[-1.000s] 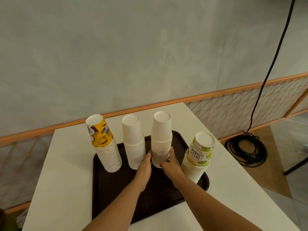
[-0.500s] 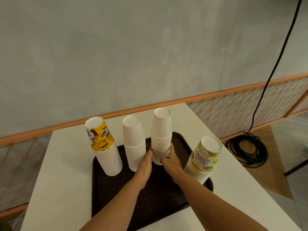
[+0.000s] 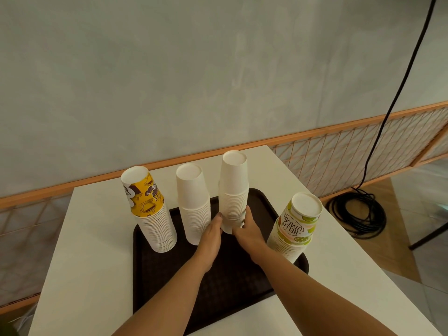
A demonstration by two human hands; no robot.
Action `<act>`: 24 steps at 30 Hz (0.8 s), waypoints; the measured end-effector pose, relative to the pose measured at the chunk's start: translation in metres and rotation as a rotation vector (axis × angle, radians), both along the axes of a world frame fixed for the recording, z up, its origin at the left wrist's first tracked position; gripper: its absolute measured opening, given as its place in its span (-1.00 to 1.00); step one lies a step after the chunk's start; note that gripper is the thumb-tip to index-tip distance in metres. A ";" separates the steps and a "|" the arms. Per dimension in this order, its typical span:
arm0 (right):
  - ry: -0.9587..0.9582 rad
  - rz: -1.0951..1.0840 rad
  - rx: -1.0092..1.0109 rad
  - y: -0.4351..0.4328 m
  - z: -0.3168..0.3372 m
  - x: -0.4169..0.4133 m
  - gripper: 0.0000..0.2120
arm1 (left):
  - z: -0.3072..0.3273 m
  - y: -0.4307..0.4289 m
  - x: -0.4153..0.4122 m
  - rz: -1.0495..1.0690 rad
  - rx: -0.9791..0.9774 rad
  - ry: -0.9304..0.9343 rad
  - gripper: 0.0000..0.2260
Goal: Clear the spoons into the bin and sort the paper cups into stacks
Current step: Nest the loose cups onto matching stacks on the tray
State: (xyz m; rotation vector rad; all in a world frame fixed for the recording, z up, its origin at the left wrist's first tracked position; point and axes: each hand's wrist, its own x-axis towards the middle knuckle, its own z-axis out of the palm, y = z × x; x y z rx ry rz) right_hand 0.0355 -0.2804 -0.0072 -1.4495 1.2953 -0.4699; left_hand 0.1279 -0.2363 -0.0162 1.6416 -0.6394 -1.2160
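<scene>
Several upside-down stacks of paper cups stand on a dark brown tray. From left to right they are a yellow coffee-print stack, a plain white stack, a taller plain white stack and a lime "Hello Summer" stack at the tray's right edge. My left hand and my right hand clasp the base of the taller white stack from either side. Its bottom rim seems slightly off the tray. No spoons or bin are in view.
The tray lies on a white table set against a grey wall with an orange rail. A coiled black cable lies on the floor to the right, beside a dark furniture leg.
Both hands have kept their hold on the taller white stack, which has risen slightly and shifted a little away from me. The other stacks stay in place.
</scene>
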 end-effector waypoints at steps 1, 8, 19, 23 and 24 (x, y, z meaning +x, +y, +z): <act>0.002 0.017 0.004 0.004 0.001 -0.003 -0.36 | -0.001 0.003 -0.002 0.005 0.010 0.009 -0.57; 0.160 0.234 0.124 0.043 0.004 -0.043 -0.39 | -0.004 0.022 -0.022 -0.009 0.096 0.024 -0.64; 0.278 0.069 0.148 0.054 -0.005 -0.142 -0.67 | 0.000 0.035 -0.070 -0.098 0.200 0.027 -0.63; 0.196 -0.077 0.117 0.040 -0.001 -0.154 -0.52 | 0.005 0.031 -0.088 -0.118 0.212 0.050 -0.61; 0.175 -0.040 0.125 0.036 -0.001 -0.154 -0.46 | 0.007 0.030 -0.093 -0.115 0.208 0.060 -0.61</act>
